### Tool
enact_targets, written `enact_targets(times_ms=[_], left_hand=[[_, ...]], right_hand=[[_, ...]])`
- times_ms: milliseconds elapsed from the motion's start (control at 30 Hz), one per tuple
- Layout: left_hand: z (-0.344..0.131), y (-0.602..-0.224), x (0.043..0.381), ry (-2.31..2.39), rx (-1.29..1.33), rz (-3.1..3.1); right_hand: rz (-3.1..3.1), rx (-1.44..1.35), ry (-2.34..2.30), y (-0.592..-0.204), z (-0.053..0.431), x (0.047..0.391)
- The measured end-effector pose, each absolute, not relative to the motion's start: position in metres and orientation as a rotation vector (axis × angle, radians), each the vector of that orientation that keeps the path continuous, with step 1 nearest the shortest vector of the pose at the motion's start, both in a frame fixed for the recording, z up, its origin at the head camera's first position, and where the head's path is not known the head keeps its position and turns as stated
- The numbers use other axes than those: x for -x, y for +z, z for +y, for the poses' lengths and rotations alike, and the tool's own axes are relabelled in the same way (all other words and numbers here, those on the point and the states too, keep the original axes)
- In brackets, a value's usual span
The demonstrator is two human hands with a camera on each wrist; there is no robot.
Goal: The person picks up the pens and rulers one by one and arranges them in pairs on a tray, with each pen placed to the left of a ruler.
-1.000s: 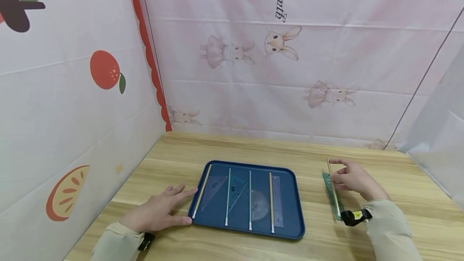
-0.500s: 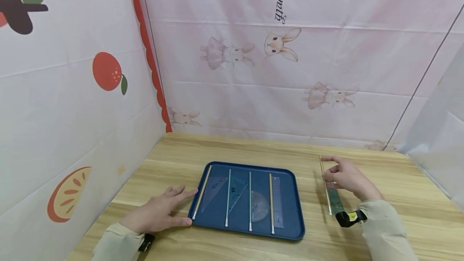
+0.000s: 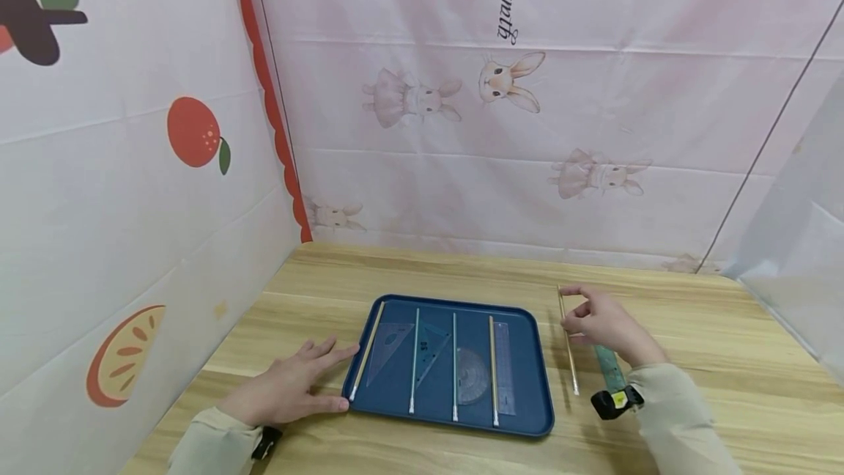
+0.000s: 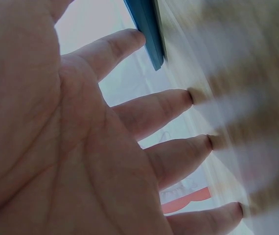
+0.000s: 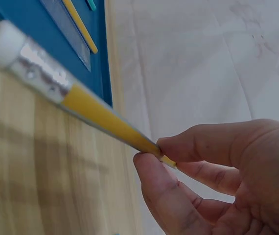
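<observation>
My right hand (image 3: 603,325) pinches a yellow pencil (image 5: 105,115) between thumb and fingertips, to the right of the blue tray (image 3: 530,387). Its white eraser end points toward the near side. Under the right wrist lies a green ruler (image 3: 609,366), partly covered by the hand. My left hand (image 3: 290,387) rests on the table with fingers spread, and its index fingertip and thumb are at the tray's left edge. Between pencils in the tray lie a clear purplish set square (image 3: 387,349), a green set square (image 3: 431,349), a clear protractor (image 3: 473,378) and a purplish ruler (image 3: 505,365).
Two yellow pencils, one at the left side (image 3: 367,350) and one beside the purplish ruler (image 3: 493,372), share the tray with two green pencils (image 3: 414,365). Printed cloth walls stand behind and left of the wooden table (image 3: 475,453).
My right hand has carried the yellow pencil left, off the green ruler and toward the tray, leaving the ruler on the table. My left hand and the tray have stayed in place.
</observation>
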State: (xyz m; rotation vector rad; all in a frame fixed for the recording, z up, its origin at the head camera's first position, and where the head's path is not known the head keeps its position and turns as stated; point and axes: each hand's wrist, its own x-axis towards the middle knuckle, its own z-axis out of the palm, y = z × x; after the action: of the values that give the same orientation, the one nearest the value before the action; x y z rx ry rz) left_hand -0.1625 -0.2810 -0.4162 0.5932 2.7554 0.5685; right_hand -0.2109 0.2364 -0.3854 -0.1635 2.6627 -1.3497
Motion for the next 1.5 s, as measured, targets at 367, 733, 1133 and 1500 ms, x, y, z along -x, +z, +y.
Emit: enact_targets(times_ms=[367, 733, 1133, 1500], left_hand=[[-0.281, -0.415, 0.162, 0.589, -0.592, 2.747], [-0.283, -0.418, 0.162, 0.584, -0.609, 2.755], [-0.282, -0.416, 0.161, 0.591, -0.599, 2.747], [-0.282, -0.416, 0.16, 0.596, -0.605, 2.75]], right_hand=[[2.679, 0.201, -1.317, -0.394, 0.2, 0.208], [2.72, 0.157, -1.245, -0.403, 0.175, 0.207], [2.748, 0.178, -1.188, -0.407, 0.161, 0.204], [2.808, 0.188, -1.032, -0.404, 0.144, 0.196]])
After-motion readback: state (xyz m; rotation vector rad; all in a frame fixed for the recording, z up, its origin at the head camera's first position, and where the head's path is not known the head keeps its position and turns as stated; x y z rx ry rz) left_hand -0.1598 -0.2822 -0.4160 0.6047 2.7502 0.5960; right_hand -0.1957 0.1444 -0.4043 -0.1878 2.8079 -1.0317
